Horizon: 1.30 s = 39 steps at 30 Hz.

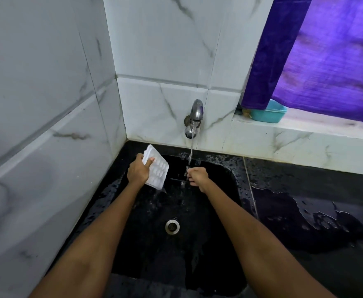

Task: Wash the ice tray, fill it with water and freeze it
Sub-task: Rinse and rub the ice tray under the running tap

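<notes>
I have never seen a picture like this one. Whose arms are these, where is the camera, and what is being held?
The camera sits on a person's head and looks down, so the two bare arms are that person's own. The left hand grips a white ice tray, tilted over a black sink. The right hand is under the running water from the tap; its fingers are curled, and I cannot tell whether it holds anything. The drain is below, the counter is wet, and a teal tub stands on the ledge.
</notes>
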Each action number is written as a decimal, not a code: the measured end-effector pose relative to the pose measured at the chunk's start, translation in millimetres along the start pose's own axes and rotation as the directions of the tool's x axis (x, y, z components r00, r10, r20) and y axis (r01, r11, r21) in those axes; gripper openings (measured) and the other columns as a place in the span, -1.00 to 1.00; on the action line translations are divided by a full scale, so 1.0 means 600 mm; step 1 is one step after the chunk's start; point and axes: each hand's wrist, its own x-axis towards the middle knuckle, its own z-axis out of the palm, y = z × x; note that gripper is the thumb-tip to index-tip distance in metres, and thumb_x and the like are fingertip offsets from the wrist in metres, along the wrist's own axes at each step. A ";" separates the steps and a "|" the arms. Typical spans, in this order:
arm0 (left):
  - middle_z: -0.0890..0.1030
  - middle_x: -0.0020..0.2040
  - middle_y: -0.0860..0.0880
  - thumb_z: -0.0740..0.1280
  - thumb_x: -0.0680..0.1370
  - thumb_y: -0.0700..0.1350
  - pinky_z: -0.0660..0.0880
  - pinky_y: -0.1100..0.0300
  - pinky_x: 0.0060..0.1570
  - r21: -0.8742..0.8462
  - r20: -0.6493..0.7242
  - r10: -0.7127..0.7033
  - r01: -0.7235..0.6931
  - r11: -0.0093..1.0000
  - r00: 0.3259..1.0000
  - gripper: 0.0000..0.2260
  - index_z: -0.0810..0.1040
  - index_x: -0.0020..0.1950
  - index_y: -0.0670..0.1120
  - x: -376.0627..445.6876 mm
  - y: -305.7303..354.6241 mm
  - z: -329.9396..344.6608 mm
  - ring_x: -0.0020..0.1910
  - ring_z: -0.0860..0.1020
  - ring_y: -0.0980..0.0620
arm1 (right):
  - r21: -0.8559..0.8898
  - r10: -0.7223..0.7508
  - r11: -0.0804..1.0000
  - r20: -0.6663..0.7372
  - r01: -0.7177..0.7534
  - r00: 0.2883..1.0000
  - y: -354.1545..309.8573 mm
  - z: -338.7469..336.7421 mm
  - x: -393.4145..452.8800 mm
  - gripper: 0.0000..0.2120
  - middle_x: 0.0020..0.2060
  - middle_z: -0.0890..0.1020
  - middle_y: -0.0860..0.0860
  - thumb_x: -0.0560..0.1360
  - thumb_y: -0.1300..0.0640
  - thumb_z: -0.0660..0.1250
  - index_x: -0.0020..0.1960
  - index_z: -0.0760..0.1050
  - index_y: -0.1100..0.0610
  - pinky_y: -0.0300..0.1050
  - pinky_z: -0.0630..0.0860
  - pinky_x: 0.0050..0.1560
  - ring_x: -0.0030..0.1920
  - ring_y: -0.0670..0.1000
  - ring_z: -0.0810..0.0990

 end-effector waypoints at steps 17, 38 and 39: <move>0.59 0.20 -0.20 0.35 0.47 0.21 0.46 0.13 -0.01 -0.762 0.140 -0.579 0.460 0.455 0.804 -0.42 0.53 0.18 -0.29 -0.033 -0.063 0.036 0.16 0.57 -0.17 | -0.624 -0.142 0.773 0.012 0.119 0.990 -0.002 0.021 0.026 -0.70 0.21 0.56 0.15 0.58 0.08 0.16 0.23 0.48 0.18 -0.04 0.49 0.11 0.17 0.17 0.55; 0.62 0.09 -0.21 0.34 0.51 0.12 0.44 0.14 -0.12 -0.795 0.098 -0.588 0.419 0.439 0.803 -0.51 0.57 0.13 -0.31 -0.029 -0.058 0.038 -0.03 0.59 -0.14 | -0.528 -0.175 0.787 0.308 0.321 0.935 0.000 -0.020 -0.006 -0.48 -0.36 0.56 0.06 0.60 0.01 0.12 0.52 0.10 0.04 -0.15 0.55 -0.36 -0.45 0.02 0.53; 0.62 0.13 -0.22 0.34 0.52 0.12 0.44 0.14 -0.12 -0.792 0.101 -0.590 0.424 0.439 0.801 -0.51 0.57 0.13 -0.31 -0.030 -0.058 0.039 -0.02 0.59 -0.15 | -0.555 -0.196 0.763 0.289 0.330 0.937 0.003 -0.028 -0.005 -0.50 -0.29 0.60 0.08 0.59 -0.05 0.14 0.50 0.16 0.02 -0.12 0.58 -0.29 -0.39 0.06 0.57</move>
